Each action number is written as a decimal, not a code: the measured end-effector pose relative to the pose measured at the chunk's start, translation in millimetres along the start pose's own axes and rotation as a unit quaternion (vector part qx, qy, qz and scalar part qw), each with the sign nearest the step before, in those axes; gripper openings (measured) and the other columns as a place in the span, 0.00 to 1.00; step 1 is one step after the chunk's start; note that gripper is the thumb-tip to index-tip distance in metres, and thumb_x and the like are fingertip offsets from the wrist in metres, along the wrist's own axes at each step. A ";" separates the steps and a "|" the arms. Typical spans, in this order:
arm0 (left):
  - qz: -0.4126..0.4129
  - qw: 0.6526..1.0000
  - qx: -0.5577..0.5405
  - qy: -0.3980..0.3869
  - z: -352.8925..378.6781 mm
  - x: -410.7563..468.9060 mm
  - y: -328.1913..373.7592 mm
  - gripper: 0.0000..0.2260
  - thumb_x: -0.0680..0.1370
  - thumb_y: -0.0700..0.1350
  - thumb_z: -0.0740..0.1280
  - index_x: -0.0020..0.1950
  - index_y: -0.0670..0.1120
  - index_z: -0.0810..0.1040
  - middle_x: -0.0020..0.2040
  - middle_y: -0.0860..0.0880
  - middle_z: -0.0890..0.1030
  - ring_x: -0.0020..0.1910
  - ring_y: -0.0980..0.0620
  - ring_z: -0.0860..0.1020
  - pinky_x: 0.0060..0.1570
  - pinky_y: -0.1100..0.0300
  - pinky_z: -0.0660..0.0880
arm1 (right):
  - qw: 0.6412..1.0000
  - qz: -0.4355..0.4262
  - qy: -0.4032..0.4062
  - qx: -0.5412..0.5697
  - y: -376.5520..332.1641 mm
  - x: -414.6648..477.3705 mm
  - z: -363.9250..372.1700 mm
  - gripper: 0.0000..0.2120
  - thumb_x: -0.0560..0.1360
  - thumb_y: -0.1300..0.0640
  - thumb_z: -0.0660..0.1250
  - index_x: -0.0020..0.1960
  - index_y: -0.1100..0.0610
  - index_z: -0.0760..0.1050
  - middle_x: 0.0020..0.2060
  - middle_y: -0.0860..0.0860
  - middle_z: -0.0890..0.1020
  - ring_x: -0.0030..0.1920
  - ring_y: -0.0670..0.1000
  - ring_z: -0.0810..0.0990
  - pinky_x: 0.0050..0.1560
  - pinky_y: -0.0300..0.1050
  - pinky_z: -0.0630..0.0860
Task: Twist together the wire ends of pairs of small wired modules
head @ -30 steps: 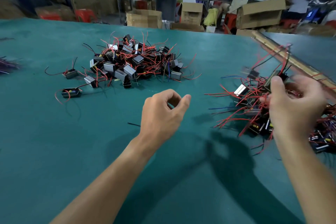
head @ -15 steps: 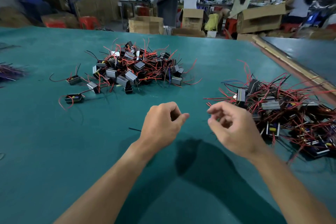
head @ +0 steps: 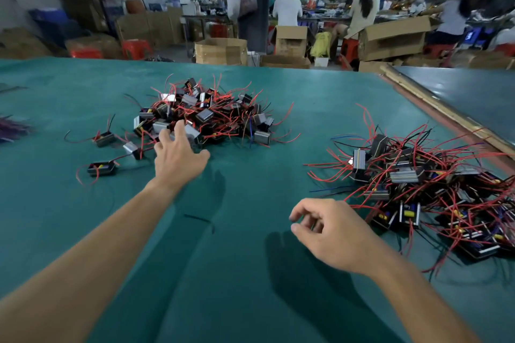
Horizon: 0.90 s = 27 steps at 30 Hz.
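— Where is the left hand [head: 178,159]?

— Stretched far out, palm down, fingers straight and spread, at the near edge of the left pile [head: 211,117]. Its fingertips lie over a grey module there. They may be touching it, but the blur keeps me from being sure. It grips nothing.

— And the right hand [head: 328,234]?

— Closer to the body, above the bare green bench [head: 250,86]. The fingers are loosely curled, thumb and forefinger apart, and it holds nothing. It sits just left of the right pile [head: 432,189], clear of it.

— What is in the piles?

— Small boxy modules, black and grey, tangled in red and black wires with a few blue ones. The left pile sits mid-bench. The right pile spreads toward the bench's right side, with wire ends sticking up and out.

— Anything loose?

— Three stray modules [head: 104,139] lie left of the left pile, each trailing its own wires, the nearest one open side up. A short black wire scrap [head: 195,218] lies on the bench between the two forearms.

— And further out?

— Purple wires [head: 14,128] at the far left edge. A wooden strip [head: 434,108] runs along the bench's right side. Behind the bench stand cartons [head: 220,50] and red stools [head: 136,49], and people [head: 287,8] with their backs turned work at far tables.
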<state>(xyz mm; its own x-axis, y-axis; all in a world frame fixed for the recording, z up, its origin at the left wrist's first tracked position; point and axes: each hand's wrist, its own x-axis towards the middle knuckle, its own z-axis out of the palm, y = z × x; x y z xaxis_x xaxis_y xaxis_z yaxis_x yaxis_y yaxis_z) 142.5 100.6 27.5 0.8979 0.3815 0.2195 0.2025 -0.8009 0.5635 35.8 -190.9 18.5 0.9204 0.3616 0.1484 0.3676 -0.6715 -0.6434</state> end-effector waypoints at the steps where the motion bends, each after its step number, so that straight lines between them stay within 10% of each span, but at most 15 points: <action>1: -0.005 1.000 0.006 -0.010 3.4 10.3 -3.1 0.37 0.74 0.53 0.69 0.78 0.51 0.53 0.74 0.38 0.59 0.70 0.32 0.61 0.68 0.42 0.62 | 1.000 0.002 0.002 0.000 0.0 -0.6 -0.1 0.01 0.73 0.52 0.69 0.43 0.49 0.78 0.31 0.37 0.80 0.29 0.42 0.75 0.33 0.33 0.70; 14: -0.008 0.990 -0.119 0.074 1.7 -4.5 25.6 0.22 0.70 0.59 0.74 0.55 0.48 0.75 0.51 0.49 0.80 0.47 0.48 0.78 0.49 0.53 0.76 | 1.000 -0.002 0.005 -0.006 -0.5 -0.1 -1.3 0.02 0.73 0.51 0.68 0.42 0.49 0.78 0.30 0.38 0.80 0.32 0.40 0.76 0.34 0.32 0.67; 21: 0.015 0.890 -0.441 -0.116 1.4 -99.9 63.8 0.08 0.74 0.35 0.73 0.47 0.43 0.76 0.39 0.44 0.81 0.32 0.51 0.81 0.32 0.57 0.79 | 0.999 0.044 -0.007 0.002 2.9 2.8 1.0 0.11 0.74 0.46 0.69 0.54 0.43 0.72 0.34 0.32 0.79 0.32 0.38 0.74 0.40 0.40 0.69; 27: 0.040 0.891 -0.409 -0.193 8.5 -124.8 55.1 0.17 0.67 0.27 0.71 0.49 0.45 0.76 0.46 0.46 0.80 0.37 0.49 0.77 0.36 0.55 0.80 | 0.998 0.051 -0.015 -0.030 4.7 3.3 5.2 0.29 0.71 0.42 0.70 0.68 0.40 0.65 0.49 0.40 0.82 0.45 0.46 0.80 0.52 0.45 0.75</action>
<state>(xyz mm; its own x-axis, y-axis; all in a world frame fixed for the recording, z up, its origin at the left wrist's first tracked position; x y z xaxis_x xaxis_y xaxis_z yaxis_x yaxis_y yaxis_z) 44.9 4.9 24.5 0.9963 0.0243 0.0827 -0.0781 -0.1531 0.9851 39.8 -189.5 12.1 0.9496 0.3074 0.0613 0.2798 -0.7433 -0.6076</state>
